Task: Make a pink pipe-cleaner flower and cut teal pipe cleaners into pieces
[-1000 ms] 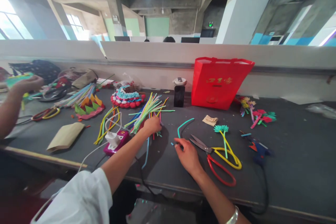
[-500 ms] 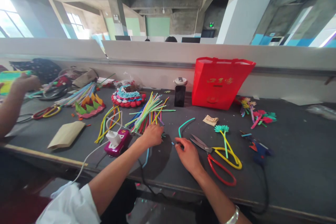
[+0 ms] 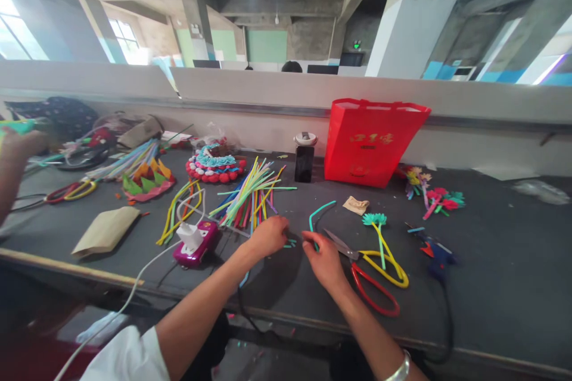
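Observation:
My left hand (image 3: 269, 236) is over the dark table, its fingers curled together; whatever they hold, if anything, is hidden. Beside its fingertips lie small teal cut pieces (image 3: 290, 244). A bent teal pipe cleaner (image 3: 320, 209) runs down into the closed fingers of my right hand (image 3: 325, 259). Just right of that hand lie large scissors (image 3: 355, 256) with red and yellow handles, blades partly apart. A teal-headed flower (image 3: 374, 219) with a green stem lies by the yellow handle. Behind my left hand is a loose bundle of coloured pipe cleaners (image 3: 245, 190).
A purple power strip (image 3: 195, 244) with a white plug stands left of my forearm. A glue gun (image 3: 438, 256) with a trailing cord is at right. Farther back are a phone (image 3: 304, 164), a red bag (image 3: 375, 143) and finished flowers (image 3: 442, 199). A co-worker's hand (image 3: 22, 146) shows far left.
My left hand has shifted right, away from the bundle and closer to my right hand. My right hand and the bent teal pipe cleaner have moved slightly right. The co-worker's hand moved left.

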Tool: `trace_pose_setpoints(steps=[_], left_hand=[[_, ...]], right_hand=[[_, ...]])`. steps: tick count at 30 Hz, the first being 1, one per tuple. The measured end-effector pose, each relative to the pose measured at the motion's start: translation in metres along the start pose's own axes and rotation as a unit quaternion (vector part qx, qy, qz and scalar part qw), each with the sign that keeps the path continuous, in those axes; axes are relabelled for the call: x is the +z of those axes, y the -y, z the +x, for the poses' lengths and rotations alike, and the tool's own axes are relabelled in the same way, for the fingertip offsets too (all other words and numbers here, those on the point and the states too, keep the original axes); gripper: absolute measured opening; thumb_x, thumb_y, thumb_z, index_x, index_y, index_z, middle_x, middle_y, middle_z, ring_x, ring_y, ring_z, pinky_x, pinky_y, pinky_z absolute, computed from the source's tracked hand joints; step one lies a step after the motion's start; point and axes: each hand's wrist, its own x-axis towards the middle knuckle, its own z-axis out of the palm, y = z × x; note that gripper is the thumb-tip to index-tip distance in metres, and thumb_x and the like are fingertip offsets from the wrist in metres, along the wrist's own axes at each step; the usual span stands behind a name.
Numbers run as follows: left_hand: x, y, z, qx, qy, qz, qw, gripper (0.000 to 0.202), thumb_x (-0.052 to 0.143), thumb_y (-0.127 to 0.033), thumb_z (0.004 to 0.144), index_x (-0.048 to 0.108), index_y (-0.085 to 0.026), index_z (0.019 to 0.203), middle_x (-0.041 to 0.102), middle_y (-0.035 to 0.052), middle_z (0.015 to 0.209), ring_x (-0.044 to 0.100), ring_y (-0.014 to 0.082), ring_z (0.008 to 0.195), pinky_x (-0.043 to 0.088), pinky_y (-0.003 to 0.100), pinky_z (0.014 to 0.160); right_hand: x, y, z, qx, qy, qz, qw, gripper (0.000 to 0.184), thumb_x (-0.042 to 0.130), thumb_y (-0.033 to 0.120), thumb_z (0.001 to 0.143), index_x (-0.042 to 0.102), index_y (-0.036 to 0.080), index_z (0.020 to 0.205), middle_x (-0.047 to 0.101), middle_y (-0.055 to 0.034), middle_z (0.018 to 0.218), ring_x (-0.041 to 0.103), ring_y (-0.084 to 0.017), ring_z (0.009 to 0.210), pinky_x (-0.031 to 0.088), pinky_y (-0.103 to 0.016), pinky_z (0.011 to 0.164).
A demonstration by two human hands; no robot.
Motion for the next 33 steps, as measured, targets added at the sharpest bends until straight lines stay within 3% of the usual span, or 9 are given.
trace_pose_setpoints(steps=[5,9,12,17,20,23,26,29,33], left_hand=[[-0.004,0.012,-0.017,0.026,0.012,-0.023,0.999,0.049,0.059,-0.008,0.066,0.059,-0.013,0.114,0.064,0.0135,0.114,0.062,0.0252,0.106,0.048,0.031,0.089],[0.01,-0.003,-0.013,0.008,-0.002,-0.032,0.999,0.037,0.053,-0.007,0.073,0.06,-0.013,0.108,0.064,0.0149,0.107,0.064,0.0258,0.098,0.049,0.034,0.084],[0.017,-0.013,-0.002,-0.01,-0.027,-0.044,0.999,0.029,0.048,-0.006,0.076,0.062,-0.013,0.1,0.064,0.014,0.1,0.063,0.0261,0.097,0.048,0.035,0.084],[0.017,-0.008,0.001,-0.02,-0.082,-0.079,0.993,0.034,0.046,-0.002,0.075,0.062,-0.013,0.103,0.057,0.0169,0.113,0.055,0.0289,0.111,0.041,0.042,0.097],[0.021,-0.007,-0.002,-0.024,-0.091,-0.117,0.989,0.029,0.047,0.001,0.07,0.063,-0.011,0.091,0.059,0.0175,0.102,0.055,0.0314,0.107,0.041,0.046,0.096],[0.028,-0.015,0.004,-0.013,-0.097,-0.183,0.978,0.028,0.049,0.002,0.068,0.065,-0.013,0.086,0.063,0.0138,0.094,0.059,0.0287,0.099,0.044,0.042,0.092],[0.029,-0.023,0.014,-0.007,-0.113,-0.276,0.954,0.031,0.051,-0.001,0.07,0.067,-0.016,0.092,0.067,0.0097,0.091,0.062,0.0239,0.092,0.046,0.036,0.088],[0.022,-0.024,0.019,-0.02,-0.135,-0.376,0.916,0.029,0.05,-0.011,0.081,0.066,-0.015,0.105,0.07,0.012,0.101,0.064,0.0227,0.095,0.048,0.035,0.086],[0.005,-0.022,0.006,-0.003,-0.085,-0.531,0.843,0.034,0.041,-0.031,0.094,0.066,-0.012,0.106,0.073,0.0141,0.094,0.07,0.0211,0.085,0.054,0.032,0.076]], right_hand=[[0.0,-0.001,0.002,0.026,0.007,0.021,0.999,0.035,0.051,0.029,0.081,0.073,0.016,0.105,0.075,-0.011,0.102,0.071,-0.027,0.091,0.059,-0.041,0.075],[0.003,0.001,0.005,0.036,0.009,0.034,0.999,0.036,0.05,0.03,0.08,0.072,0.016,0.106,0.075,-0.0113,0.105,0.071,-0.027,0.09,0.059,-0.038,0.066],[0.001,0.003,0.006,0.038,0.01,0.038,0.999,0.037,0.051,0.031,0.08,0.072,0.015,0.105,0.075,-0.012,0.104,0.071,-0.028,0.09,0.059,-0.036,0.063],[-0.007,0.004,0.004,0.037,0.004,0.04,0.998,0.036,0.051,0.032,0.08,0.072,0.015,0.104,0.075,-0.0117,0.103,0.071,-0.027,0.087,0.06,-0.036,0.06],[-0.008,0.004,0.004,0.032,-0.005,0.04,0.999,0.034,0.051,0.029,0.08,0.072,0.016,0.104,0.074,-0.0112,0.104,0.07,-0.027,0.089,0.06,-0.036,0.06],[-0.006,0.004,0.005,0.016,-0.014,0.04,0.999,0.034,0.049,0.027,0.082,0.072,0.017,0.104,0.074,-0.0111,0.105,0.069,-0.027,0.092,0.059,-0.036,0.063],[-0.007,0.007,0.007,-0.01,-0.022,0.039,0.999,0.037,0.042,0.026,0.087,0.07,0.017,0.109,0.073,-0.012,0.108,0.068,-0.026,0.09,0.058,-0.038,0.069],[-0.012,0.015,0.004,-0.051,-0.012,0.038,0.998,0.038,0.04,0.023,0.09,0.068,0.019,0.114,0.073,-0.0101,0.104,0.068,-0.023,0.089,0.055,-0.038,0.08],[-0.012,0.025,-0.006,-0.129,0.058,0.028,0.99,0.036,0.041,0.02,0.092,0.069,0.022,0.114,0.071,-0.0051,0.083,0.065,-0.019,0.073,0.052,-0.031,0.074]])
